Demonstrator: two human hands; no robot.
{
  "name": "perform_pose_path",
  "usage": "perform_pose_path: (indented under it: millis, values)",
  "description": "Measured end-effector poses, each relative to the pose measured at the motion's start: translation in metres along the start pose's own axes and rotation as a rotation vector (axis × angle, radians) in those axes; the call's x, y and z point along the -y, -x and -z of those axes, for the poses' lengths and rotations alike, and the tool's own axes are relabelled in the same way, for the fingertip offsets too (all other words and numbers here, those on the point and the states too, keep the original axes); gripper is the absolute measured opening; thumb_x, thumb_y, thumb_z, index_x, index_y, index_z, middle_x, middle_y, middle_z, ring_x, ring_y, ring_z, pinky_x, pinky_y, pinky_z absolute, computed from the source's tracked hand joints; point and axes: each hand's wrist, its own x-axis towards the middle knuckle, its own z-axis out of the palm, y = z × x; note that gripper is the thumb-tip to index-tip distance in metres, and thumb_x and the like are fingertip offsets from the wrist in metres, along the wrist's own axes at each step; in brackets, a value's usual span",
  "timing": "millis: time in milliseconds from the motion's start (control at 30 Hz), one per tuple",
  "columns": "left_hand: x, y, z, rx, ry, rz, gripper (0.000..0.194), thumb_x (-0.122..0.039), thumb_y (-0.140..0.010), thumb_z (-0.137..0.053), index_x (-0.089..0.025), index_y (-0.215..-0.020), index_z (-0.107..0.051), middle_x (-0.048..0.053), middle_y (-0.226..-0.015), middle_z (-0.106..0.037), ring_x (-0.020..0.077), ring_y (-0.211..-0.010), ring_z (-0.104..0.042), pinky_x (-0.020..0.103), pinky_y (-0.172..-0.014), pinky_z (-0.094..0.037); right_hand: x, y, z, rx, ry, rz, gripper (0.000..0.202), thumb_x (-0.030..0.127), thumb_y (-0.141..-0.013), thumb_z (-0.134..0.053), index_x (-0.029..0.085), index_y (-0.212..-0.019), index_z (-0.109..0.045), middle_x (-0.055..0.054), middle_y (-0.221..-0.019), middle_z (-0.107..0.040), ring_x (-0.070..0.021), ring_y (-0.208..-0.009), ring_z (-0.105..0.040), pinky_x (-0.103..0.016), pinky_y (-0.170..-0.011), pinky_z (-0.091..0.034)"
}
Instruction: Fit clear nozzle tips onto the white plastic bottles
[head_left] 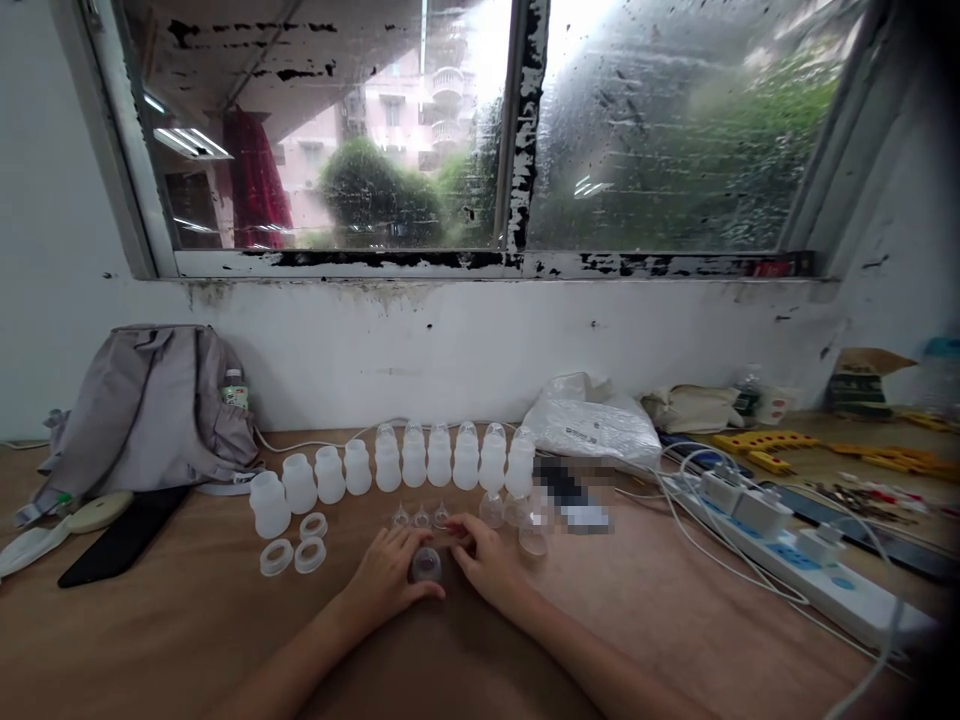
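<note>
My left hand [391,572] curls its thumb and fingers around a small translucent dome-shaped bottle part [426,566], which looks like a ring with a nipple. My right hand [486,562] is just right of it, thumb and fingers apart, its index fingertip close to a clear bottle nipple [441,515]; whether they touch I cannot tell. Two more nipples stand in line to its left. Behind them runs a row of several frosted white baby bottles [388,465], those on the right topped with clear caps. Loose white rings [310,554] lie at left, loose clear caps [533,541] at right.
A grey backpack [150,410] leans on the wall at left, near a black phone [124,535]. A plastic bag [592,420] lies behind the bottles. At right are a power strip [795,560] with cables and yellow plastic pieces [765,442]. A window [525,262] is above.
</note>
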Motion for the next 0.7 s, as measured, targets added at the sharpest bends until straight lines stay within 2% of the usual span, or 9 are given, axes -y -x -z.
perform_pose_path:
  millis: [133, 233, 333, 433, 567, 700]
  values:
    - [-0.005, 0.001, 0.005, -0.106, 0.106, 0.071, 0.032, -0.044, -0.079, -0.048, -0.02, -0.101, -0.051, 0.008, -0.097, -0.054, 0.0222, -0.091, -0.051, 0.035, -0.08, -0.041, 0.001, 0.003, -0.001, 0.01, 0.088, 0.043, 0.039, -0.001, -0.062, -0.04, 0.018, -0.093, -0.054, -0.006, -0.09, -0.059, -0.0181, -0.085, -0.054, -0.031, -0.076, -0.045]
    - [-0.008, 0.001, 0.006, -0.122, 0.194, 0.126, 0.019, -0.036, -0.083, -0.044, -0.021, -0.088, -0.055, 0.005, -0.087, -0.056, 0.0199, -0.084, -0.052, 0.032, -0.077, -0.041, 0.007, 0.007, -0.001, 0.044, 0.186, 0.165, 0.046, -0.004, -0.06, -0.039, 0.019, -0.097, -0.053, -0.006, -0.093, -0.057, -0.0201, -0.092, -0.05, -0.034, -0.081, -0.042]
    - [-0.008, 0.0, 0.002, -0.131, 0.412, 0.234, 0.017, -0.032, -0.084, -0.041, -0.02, -0.081, -0.052, 0.001, -0.074, -0.057, 0.0157, -0.07, -0.053, 0.028, -0.066, -0.042, 0.016, 0.013, -0.001, 0.108, 0.215, 0.303, 0.049, -0.002, -0.064, -0.041, 0.02, -0.107, -0.048, -0.006, -0.1, -0.054, -0.0208, -0.095, -0.048, -0.036, -0.083, -0.041]
    - [-0.007, -0.002, -0.006, -0.162, 0.697, 0.341, 0.017, -0.035, -0.083, -0.044, -0.018, -0.08, -0.048, -0.002, -0.066, -0.055, 0.0119, -0.06, -0.051, 0.022, -0.056, -0.04, 0.022, 0.017, -0.003, 0.112, 0.17, 0.38, 0.04, 0.004, -0.072, -0.042, 0.021, -0.109, -0.045, -0.007, -0.101, -0.053, -0.0196, -0.095, -0.049, -0.033, -0.083, -0.041]
    - [-0.008, 0.0, -0.016, -0.166, 0.936, 0.465, 0.027, -0.043, -0.078, -0.049, -0.018, -0.089, -0.044, -0.001, -0.067, -0.056, 0.0104, -0.053, -0.05, 0.018, -0.043, -0.035, 0.018, 0.017, -0.006, 0.062, 0.115, 0.346, 0.024, 0.008, -0.075, -0.043, 0.02, -0.096, -0.047, -0.005, -0.087, -0.055, -0.0164, -0.08, -0.052, -0.027, -0.071, -0.043]
    - [-0.014, 0.002, -0.012, -0.238, 0.942, 0.481, 0.029, -0.044, -0.08, -0.045, -0.018, -0.094, -0.047, 0.005, -0.087, -0.059, 0.015, -0.073, -0.057, 0.021, -0.051, -0.042, 0.011, 0.014, -0.007, -0.005, 0.096, 0.227, 0.015, 0.009, -0.074, -0.044, 0.02, -0.085, -0.045, 0.0, -0.073, -0.052, -0.0125, -0.064, -0.048, -0.023, -0.06, -0.04]
